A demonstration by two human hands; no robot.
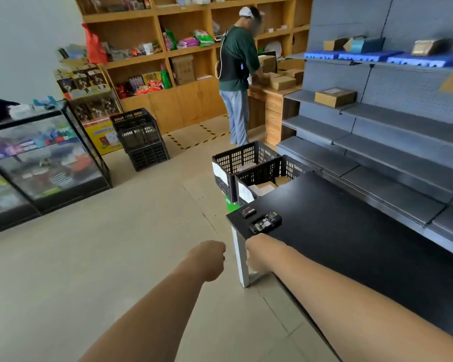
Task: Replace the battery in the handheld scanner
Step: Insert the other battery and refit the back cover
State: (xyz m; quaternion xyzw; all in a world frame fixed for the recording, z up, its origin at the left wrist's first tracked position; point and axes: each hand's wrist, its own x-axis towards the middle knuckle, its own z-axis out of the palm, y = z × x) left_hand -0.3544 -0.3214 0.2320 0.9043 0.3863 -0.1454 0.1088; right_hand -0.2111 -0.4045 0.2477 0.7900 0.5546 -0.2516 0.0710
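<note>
**Two bare forearms out, scanner lying open on the table corner**

Two small task items on the near-left corner of a matte black table top with a white leg: a black handheld scanner, lying flat with its back opened and the pale inner compartment exposed, and a small black rectangular battery pack with a reddish strip, just beside it toward the corner edge, apart from it. Print on both too small to read.

Left hand over the beige tiled floor, left of the table leg, curled into a loose fist, holding nothing visible. Right hand at the table's near edge, just below the scanner, fingers bent downward past the edge; closed or spread, cannot tell. Neither hand touching scanner or battery.

Beyond the table, two black perforated plastic crates side by side, white paper labels on their fronts, writing illegible; cardboard parcels inside. Further left, three more black plastic crates stacked. Right side: grey metal pegboard shelving with brown cardboard boxes and blue foam trays. Left side: glass display counter with blurred goods. Back wall: wooden cubby shelving with colourful packets, a red plastic bag, a yellow display stand with unreadable print. Standing at a wooden desk, another person in a dark green shirt, grey trousers and white cap, hands on cardboard boxes. Yellow-and-black hazard tape on the floor.
</note>
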